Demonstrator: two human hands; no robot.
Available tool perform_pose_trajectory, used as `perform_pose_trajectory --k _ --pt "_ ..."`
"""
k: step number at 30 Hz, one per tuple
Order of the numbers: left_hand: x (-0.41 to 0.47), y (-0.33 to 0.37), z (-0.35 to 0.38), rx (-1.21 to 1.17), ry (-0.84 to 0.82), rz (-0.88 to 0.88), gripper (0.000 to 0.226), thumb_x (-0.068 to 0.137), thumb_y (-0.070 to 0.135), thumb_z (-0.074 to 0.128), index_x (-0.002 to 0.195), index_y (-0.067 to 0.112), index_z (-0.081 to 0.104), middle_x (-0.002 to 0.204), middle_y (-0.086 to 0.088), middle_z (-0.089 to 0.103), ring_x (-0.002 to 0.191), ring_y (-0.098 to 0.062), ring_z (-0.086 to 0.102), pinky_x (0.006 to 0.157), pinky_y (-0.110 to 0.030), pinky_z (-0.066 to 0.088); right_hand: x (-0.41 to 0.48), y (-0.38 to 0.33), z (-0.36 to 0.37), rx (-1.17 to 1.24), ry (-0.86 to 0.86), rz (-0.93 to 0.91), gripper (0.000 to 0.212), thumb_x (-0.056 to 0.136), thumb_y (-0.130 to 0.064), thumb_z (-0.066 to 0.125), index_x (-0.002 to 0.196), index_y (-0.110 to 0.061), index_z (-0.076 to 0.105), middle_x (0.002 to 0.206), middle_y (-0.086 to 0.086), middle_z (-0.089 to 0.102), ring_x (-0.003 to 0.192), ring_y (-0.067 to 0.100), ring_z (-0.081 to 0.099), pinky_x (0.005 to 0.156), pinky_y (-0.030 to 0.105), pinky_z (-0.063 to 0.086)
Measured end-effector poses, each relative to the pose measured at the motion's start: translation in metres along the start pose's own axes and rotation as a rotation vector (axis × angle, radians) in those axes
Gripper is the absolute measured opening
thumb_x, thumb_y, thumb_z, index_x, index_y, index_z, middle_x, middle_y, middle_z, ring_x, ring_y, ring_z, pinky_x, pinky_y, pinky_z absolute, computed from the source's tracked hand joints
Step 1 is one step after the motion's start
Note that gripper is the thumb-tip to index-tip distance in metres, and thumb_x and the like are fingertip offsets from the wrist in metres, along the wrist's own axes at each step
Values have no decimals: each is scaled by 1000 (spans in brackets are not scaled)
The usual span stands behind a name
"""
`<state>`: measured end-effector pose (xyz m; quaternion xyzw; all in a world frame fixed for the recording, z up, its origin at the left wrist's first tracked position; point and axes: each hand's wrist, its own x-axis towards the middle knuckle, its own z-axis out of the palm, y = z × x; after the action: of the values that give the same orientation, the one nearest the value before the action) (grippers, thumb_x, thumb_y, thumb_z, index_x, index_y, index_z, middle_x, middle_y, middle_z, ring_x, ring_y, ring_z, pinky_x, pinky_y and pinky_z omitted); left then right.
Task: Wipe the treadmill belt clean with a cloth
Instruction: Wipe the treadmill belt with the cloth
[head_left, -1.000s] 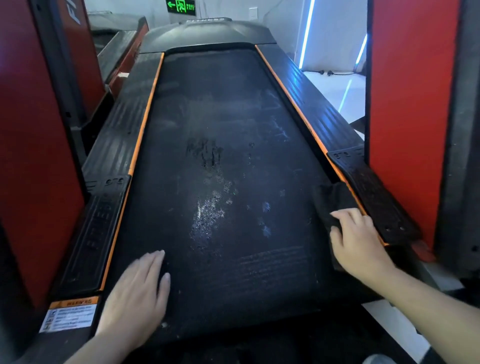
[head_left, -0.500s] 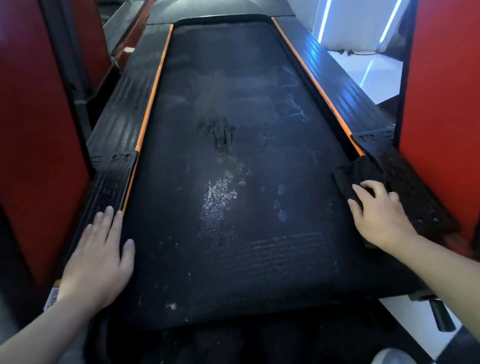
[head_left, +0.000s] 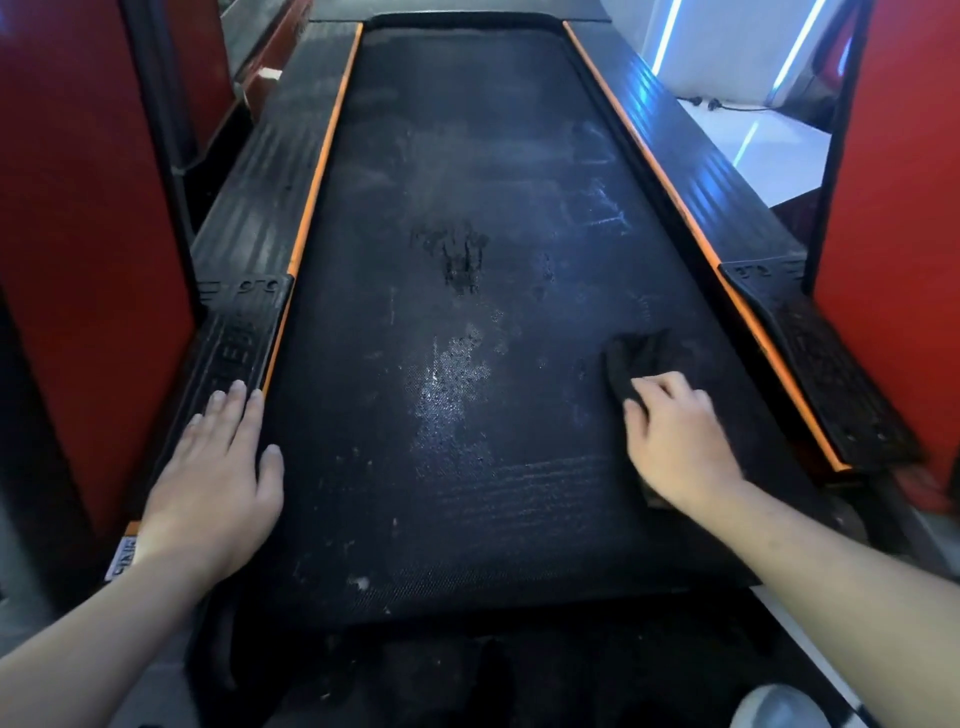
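- I see my left hand (head_left: 213, 483) lying flat on the left side rail (head_left: 244, 249) near its close end. The fingers (head_left: 236, 410) are straight and spread and grip nothing, and the thumb reaches over the orange stripe (head_left: 317, 171) onto the belt's left edge.
- My right hand (head_left: 680, 436) presses the dark cloth (head_left: 636, 358) down on the treadmill belt (head_left: 467, 519). Its fingers (head_left: 654, 389) are curled over the cloth's near part and hold it.
- The cloth sits bunched on the right half of the belt, inside the right edge and closer to the near end than the far end.
- A shiny wet patch (head_left: 452, 374) lies mid-belt, between my two hands, apart from the cloth.
- A darker smear (head_left: 460, 254) sits beyond the patch, toward the far end.
- Pale specks dot the belt's near end.
- Red uprights (head_left: 78, 260) flank both side rails.
- A warning label (head_left: 124, 558) shows at the left rail's near corner, beside my left wrist.
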<state>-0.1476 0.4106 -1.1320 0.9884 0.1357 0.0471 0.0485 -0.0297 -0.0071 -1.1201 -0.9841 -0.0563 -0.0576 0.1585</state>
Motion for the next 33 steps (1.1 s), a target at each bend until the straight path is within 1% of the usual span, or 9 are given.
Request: perform_pose_trajectory --k 5,10,14,16,18,22,27,30,33 --pt "-1 3 -3 -20 -3 -9 62 102 31 34 157 11 11 164 1 -1 151 -11 -4 123 -32 -1 -20 -83 31 38 -3 -132 36 100 -30 46 126 -11 61 125 8 55 98 31 52 90 45 48" --pt "0 1 -2 -52 0 -4 59 104 31 26 157 11 10 164 1 -1 151 -9 -5 123 -31 -2 -30 -156 51 31 -90 -189 42 102 -36 35 132 -12 52 127 6 48 100 25 48 90 40 48" --pt "-1 0 -2 -100 19 -12 59 103 33 18 156 9 14 164 2 4 150 -7 -1 122 -28 -3 -34 -200 58 91 -141 -223 41 101 -34 37 131 -9 50 128 8 44 101 26 46 90 42 48" --pt "-3 2 -3 -149 35 -21 61 100 35 17 156 9 16 164 2 9 150 -7 3 122 -27 -1 -35 -216 61 119 -173 -252 40 100 -32 39 130 -7 49 128 9 42 101 28 45 91 44 46" --pt "-5 3 -4 -186 51 -60 56 103 27 25 155 8 19 164 0 13 151 -9 6 122 -27 0 -36 -229 64 170 -225 -282 40 100 -31 40 130 -6 48 130 9 39 103 30 43 93 45 44" --pt "-5 1 -7 -172 77 -195 54 102 15 29 154 3 21 164 -10 15 152 -17 7 123 -32 1 -37 -260 65 374 -404 -270 40 101 -31 40 132 -7 47 145 7 29 120 32 34 105 46 38" --pt "-4 0 -8 -182 51 -164 54 102 16 25 155 6 20 164 -6 11 152 -12 2 123 -28 -1 -31 -287 72 526 -589 -289 41 103 -29 36 139 -11 45 154 -4 21 135 26 24 108 45 37" --pt "-4 0 -8 -178 60 -148 53 102 14 27 154 4 23 164 -8 13 152 -14 5 123 -29 0 -26 -285 77 586 -628 -318 45 103 -23 37 146 -10 41 154 -8 24 135 23 24 108 41 37" --pt "-3 0 -8 -179 58 -150 53 101 12 30 153 3 25 163 -9 16 152 -15 7 123 -31 2 -27 -280 79 533 -577 -391 44 101 -16 45 144 -8 43 152 -6 26 131 25 28 106 38 39"
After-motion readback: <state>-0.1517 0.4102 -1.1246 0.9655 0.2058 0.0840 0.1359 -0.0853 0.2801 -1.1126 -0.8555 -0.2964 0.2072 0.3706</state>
